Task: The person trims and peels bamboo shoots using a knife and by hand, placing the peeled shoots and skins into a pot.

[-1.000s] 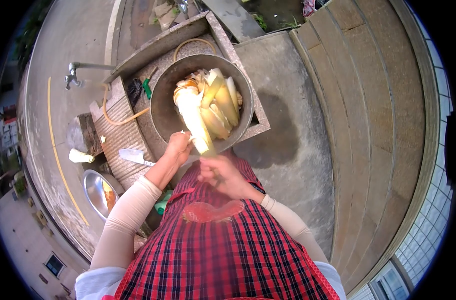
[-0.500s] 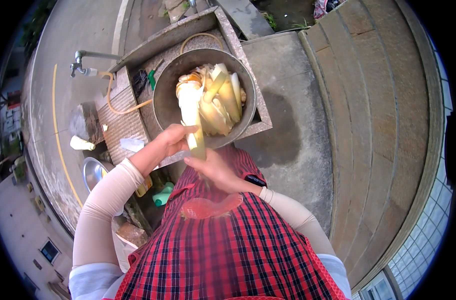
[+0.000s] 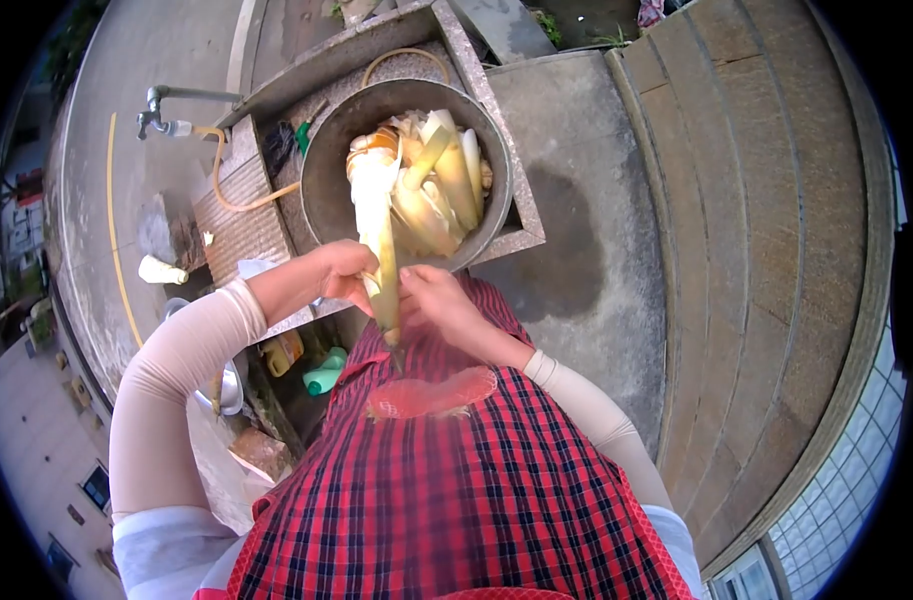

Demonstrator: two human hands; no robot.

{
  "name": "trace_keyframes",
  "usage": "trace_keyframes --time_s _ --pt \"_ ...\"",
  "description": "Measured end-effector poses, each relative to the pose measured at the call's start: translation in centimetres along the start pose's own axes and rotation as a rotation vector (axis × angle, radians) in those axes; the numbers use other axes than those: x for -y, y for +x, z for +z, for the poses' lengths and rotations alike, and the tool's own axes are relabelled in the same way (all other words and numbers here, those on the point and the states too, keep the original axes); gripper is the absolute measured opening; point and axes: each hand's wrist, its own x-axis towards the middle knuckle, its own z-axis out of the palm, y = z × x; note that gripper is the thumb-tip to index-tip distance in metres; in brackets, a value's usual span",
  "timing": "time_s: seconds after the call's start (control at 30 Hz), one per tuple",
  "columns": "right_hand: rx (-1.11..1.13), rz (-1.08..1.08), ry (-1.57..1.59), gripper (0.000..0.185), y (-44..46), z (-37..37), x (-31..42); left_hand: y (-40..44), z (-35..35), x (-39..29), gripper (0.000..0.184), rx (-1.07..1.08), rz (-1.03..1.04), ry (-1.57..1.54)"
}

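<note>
A long, pale yellow-green bamboo shoot (image 3: 383,285) lies between my hands, its narrow tip toward my apron and its thick white end over the pot. My left hand (image 3: 348,268) is closed around its lower part. On the other side, the bent fingers of my right hand (image 3: 438,303) pinch at the shoot's edge; exactly what they grip there is partly hidden. Beyond my hands, a wide metal pot (image 3: 321,190) holds several more bamboo shoots (image 3: 456,185), pale and yellowish, heaped with loose pieces.
The pot stands in a stone sink (image 3: 521,238) with a raised rim. A tap (image 3: 154,122) feeds a tan hose (image 3: 219,180) past a ridged washboard slab (image 3: 238,190). Below are a green bottle (image 3: 324,372), a yellow jug (image 3: 281,352) and a metal basin (image 3: 232,392). Stone steps (image 3: 716,250) rise at right.
The held shoot has turned, so its narrow brownish tip now shows below my hands. My right hand has moved up alongside it, and my left forearm has shifted outward.
</note>
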Motion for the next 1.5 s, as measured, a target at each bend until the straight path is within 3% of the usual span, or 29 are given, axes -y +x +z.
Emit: trace_keyframes --time_s 0.17,0.27,0.37,0.4,0.47,0.57,0.67,0.83,1.0,1.07,1.17,1.23,1.33,1.4,1.47,1.5 --pt "-0.008 0.023 -0.007 0.040 2.3 0.5 -0.5 0.5 0.7 1.7 0.042 -0.130 0.137 -0.042" --pt "-0.125 -0.147 -0.164 0.054 5.5 0.9 -3.0 0.3 0.7 2.7 0.040 -0.186 0.257 -0.118" --pt "-0.198 0.176 -0.517 0.067 5.4 1.2 1.3 -0.5 1.9 3.1 0.038 -0.234 0.342 -0.143" --pt "-0.164 0.188 -0.517 0.073 5.6 1.1 2.1 -0.9 2.4 3.1 0.038 -0.246 0.371 -0.144" --pt "-0.135 -0.008 -0.752 0.065 7.7 1.2 1.8 -1.0 2.7 3.3 0.036 -0.297 0.426 -0.100" --pt "0.018 0.097 -0.248 0.053 6.9 2.2 2.4 -1.1 2.1 3.9 0.036 -0.322 0.476 -0.063" --pt "-0.047 0.130 -0.104 0.047 6.8 2.1 2.0 -1.4 2.8 4.6 0.037 -0.363 0.594 -0.133" --pt "-0.059 0.066 -0.034 0.046 6.7 1.5 1.4 -0.6 3.9 6.5 0.051 -0.397 0.769 -0.273" --pt "-0.089 0.067 -0.012 0.044 6.9 1.5 0.9 2.0 4.1 9.4 0.054 -0.544 0.912 -0.423" --pt "-0.100 0.054 -0.141 0.045 6.5 1.6 1.1 3.7 4.5 10.8 0.055 -0.609 1.043 -0.458" --pt "-0.078 0.064 -0.341 0.050 6.9 1.1 1.1 5.3 3.1 12.2 0.046 -0.651 1.031 -0.365" --pt "-0.062 0.106 -0.540 0.056 6.7 1.1 2.5 2.8 2.4 11.0 0.031 -0.425 0.905 -0.297" --pt "-0.056 0.135 -1.169 0.062 6.3 0.4 6.5 0.0 3.3 9.6 0.026 -0.234 0.626 -0.385" --pt "-0.108 -0.073 -1.282 0.054 5.4 0.8 9.8 0.6 4.2 9.3 0.026 -0.221 0.667 -0.452" --pt "-0.007 -0.440 -1.486 0.041 6.4 1.7 11.9 1.6 4.6 9.3 0.028 -0.153 0.664 -0.462" --pt "0.064 -0.476 -1.537 0.038 5.9 4.3 13.2 3.8 4.3 9.9 0.030 -0.073 0.699 -0.456"
